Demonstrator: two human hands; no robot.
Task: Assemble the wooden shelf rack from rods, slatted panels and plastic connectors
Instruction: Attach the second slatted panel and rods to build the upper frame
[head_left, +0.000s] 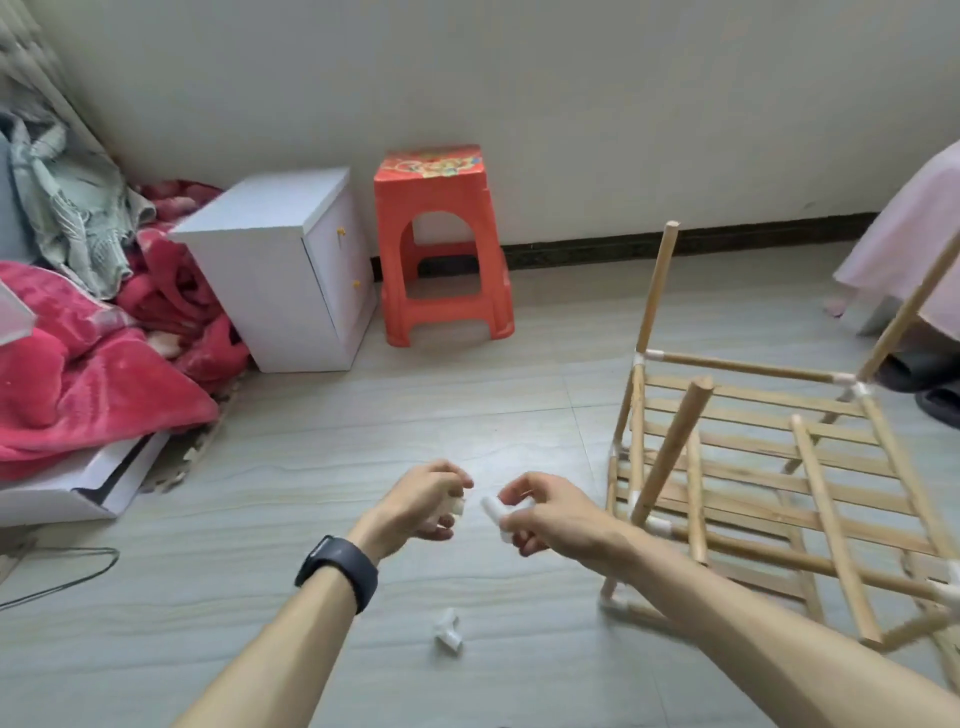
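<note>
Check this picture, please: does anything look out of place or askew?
A small white plastic connector lies loose on the grey tiled floor. The half-built wooden shelf rack looks askew: its upright round rods lean in different directions.

No text, label, brand or number can be read anywhere in the view. The red stool (441, 244) has a printed top in yellow and other colours, too blurred to tell whether any of it is lettering. The black wristband (337, 571) shows no legible marking. The white connectors (493, 512) are blurred, with nothing readable on them.
</note>
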